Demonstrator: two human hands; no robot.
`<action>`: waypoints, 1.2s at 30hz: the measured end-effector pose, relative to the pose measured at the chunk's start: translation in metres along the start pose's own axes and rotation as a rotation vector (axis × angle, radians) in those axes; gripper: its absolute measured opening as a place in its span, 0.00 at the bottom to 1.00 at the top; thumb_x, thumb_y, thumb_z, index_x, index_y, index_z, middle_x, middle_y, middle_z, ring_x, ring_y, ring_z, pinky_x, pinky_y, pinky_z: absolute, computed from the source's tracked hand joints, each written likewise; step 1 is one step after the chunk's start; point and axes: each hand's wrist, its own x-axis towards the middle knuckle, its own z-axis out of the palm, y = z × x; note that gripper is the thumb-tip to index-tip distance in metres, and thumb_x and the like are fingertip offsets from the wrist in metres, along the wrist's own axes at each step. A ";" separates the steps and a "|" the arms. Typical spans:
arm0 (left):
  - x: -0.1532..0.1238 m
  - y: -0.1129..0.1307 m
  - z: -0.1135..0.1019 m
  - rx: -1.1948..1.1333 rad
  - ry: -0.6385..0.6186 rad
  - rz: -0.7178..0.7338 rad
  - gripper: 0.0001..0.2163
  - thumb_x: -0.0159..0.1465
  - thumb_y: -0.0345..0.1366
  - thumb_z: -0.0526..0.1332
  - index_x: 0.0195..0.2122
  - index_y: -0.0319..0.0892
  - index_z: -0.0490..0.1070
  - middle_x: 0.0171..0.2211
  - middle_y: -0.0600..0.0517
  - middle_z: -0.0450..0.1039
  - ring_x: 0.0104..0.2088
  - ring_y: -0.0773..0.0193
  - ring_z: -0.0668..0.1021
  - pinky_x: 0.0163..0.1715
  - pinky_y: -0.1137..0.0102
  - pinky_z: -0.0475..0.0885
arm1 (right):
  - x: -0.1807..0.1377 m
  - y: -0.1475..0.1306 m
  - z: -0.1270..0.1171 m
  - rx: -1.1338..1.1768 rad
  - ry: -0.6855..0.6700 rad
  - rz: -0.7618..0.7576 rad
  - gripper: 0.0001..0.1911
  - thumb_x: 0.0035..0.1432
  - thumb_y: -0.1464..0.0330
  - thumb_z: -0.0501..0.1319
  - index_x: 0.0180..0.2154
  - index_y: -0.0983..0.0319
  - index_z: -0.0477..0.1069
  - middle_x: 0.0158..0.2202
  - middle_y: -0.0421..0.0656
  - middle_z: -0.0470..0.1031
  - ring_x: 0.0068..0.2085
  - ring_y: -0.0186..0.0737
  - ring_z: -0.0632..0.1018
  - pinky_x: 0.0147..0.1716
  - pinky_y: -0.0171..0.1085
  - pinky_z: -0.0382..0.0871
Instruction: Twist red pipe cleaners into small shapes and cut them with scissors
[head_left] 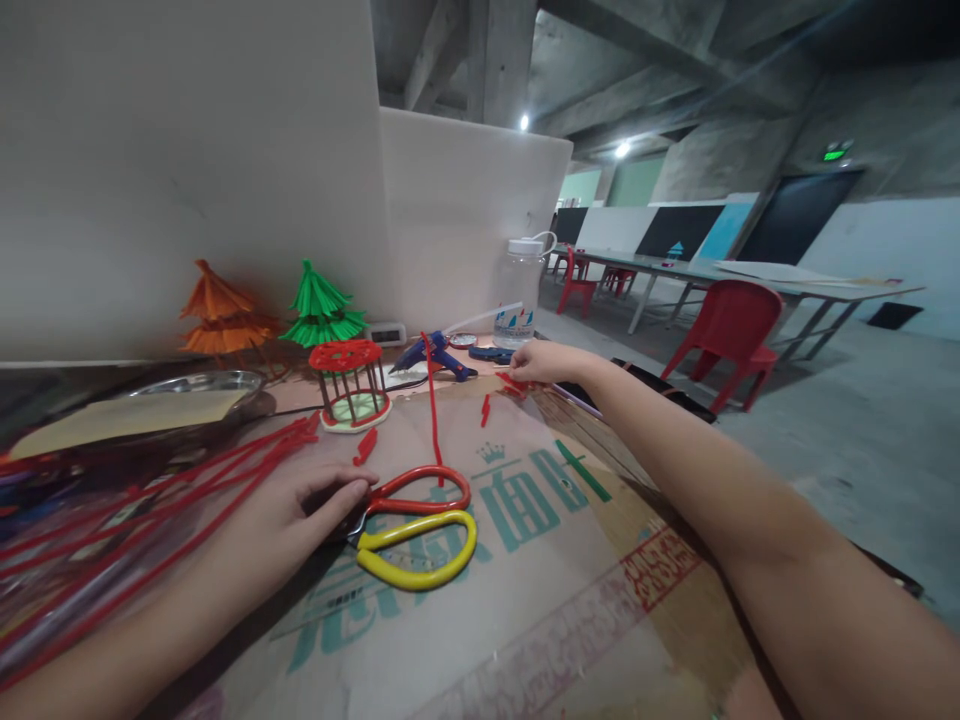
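Observation:
My left hand (319, 505) is closed, thumb and forefinger together, over the blade end of the scissors (420, 580); what lies in its fingers is hidden. The scissors have one red and one yellow handle loop. My right hand (546, 362) reaches to the far edge of the board, fingers pinched on one of the short red pipe cleaner pieces (514, 384). A longer red pipe cleaner (434, 425) stands behind the scissors. Left of it sits a small round cage-like model (349, 385) with a red top and brown posts.
Behind stand an orange tree (221, 310), a green tree (322, 305), a blue glue gun (435, 355) and a clear bottle (517, 290). A metal tray (251, 385) and a heap of red pipe cleaners (247, 465) lie left. The printed cardboard (540, 600) covers the tabletop.

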 end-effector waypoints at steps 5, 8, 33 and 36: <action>0.000 0.001 0.000 -0.001 -0.003 0.004 0.15 0.62 0.50 0.58 0.37 0.47 0.79 0.38 0.51 0.81 0.38 0.57 0.80 0.37 0.71 0.74 | 0.000 0.002 0.003 0.002 -0.037 0.001 0.09 0.55 0.63 0.58 0.35 0.61 0.73 0.27 0.42 0.78 0.27 0.36 0.76 0.25 0.31 0.64; 0.000 0.001 0.000 0.004 -0.006 -0.007 0.15 0.62 0.50 0.58 0.37 0.46 0.79 0.37 0.51 0.81 0.37 0.57 0.80 0.36 0.71 0.74 | 0.001 0.002 0.003 -0.033 -0.034 0.011 0.09 0.54 0.63 0.59 0.33 0.61 0.74 0.26 0.42 0.78 0.27 0.37 0.76 0.26 0.32 0.64; -0.001 0.012 0.000 -0.035 -0.055 -0.072 0.15 0.63 0.49 0.57 0.37 0.45 0.78 0.37 0.52 0.80 0.38 0.58 0.79 0.39 0.69 0.72 | 0.005 -0.025 0.020 -0.050 0.320 -0.042 0.29 0.63 0.48 0.46 0.32 0.63 0.75 0.27 0.44 0.76 0.28 0.37 0.73 0.25 0.34 0.56; 0.002 0.015 -0.013 -0.065 -0.028 -0.102 0.15 0.63 0.47 0.57 0.38 0.44 0.78 0.39 0.51 0.80 0.39 0.58 0.79 0.41 0.68 0.72 | 0.004 -0.050 0.043 0.057 0.269 -0.180 0.34 0.61 0.43 0.44 0.32 0.62 0.75 0.27 0.44 0.77 0.28 0.37 0.74 0.26 0.33 0.58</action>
